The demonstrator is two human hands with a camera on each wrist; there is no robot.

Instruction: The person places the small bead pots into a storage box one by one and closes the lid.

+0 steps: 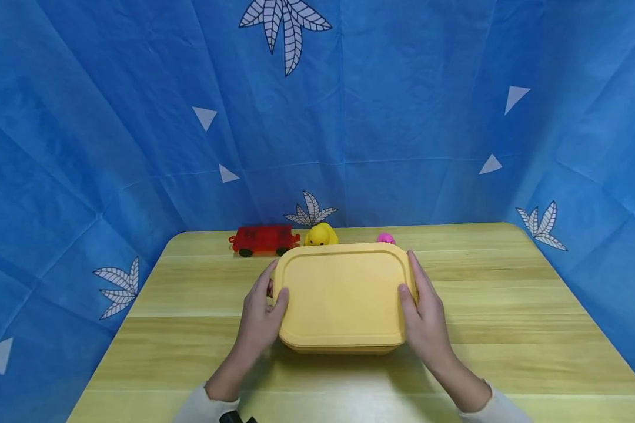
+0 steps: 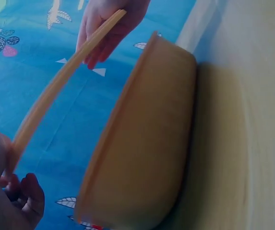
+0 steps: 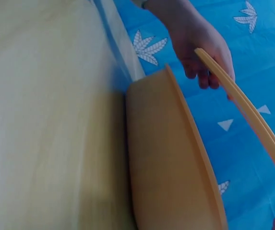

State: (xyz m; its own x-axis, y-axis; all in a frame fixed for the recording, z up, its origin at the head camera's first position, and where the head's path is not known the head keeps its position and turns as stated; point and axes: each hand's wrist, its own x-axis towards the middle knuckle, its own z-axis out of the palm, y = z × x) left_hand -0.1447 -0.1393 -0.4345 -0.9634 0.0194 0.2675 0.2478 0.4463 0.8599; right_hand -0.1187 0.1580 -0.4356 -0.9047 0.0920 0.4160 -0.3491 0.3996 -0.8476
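Note:
Both hands hold a yellow rectangular lid (image 1: 344, 294) by its short sides, thumbs on top. My left hand (image 1: 261, 314) grips the left edge and my right hand (image 1: 427, 317) the right edge. Beneath it, a deep yellow box (image 2: 142, 139) of matching shape stands on the table. Both wrist views show a gap between the lid and the box's rim, with the lid raised above it. From the head view the lid covers nearly all of the box, so its inside is hidden.
Behind the lid, on the wooden table (image 1: 508, 329), are a red toy wagon (image 1: 264, 238) with black wheels, a yellow rubber duck (image 1: 321, 234) and a small pink object (image 1: 385, 238), partly hidden. A blue patterned cloth (image 1: 402, 117) hangs around the back and sides.

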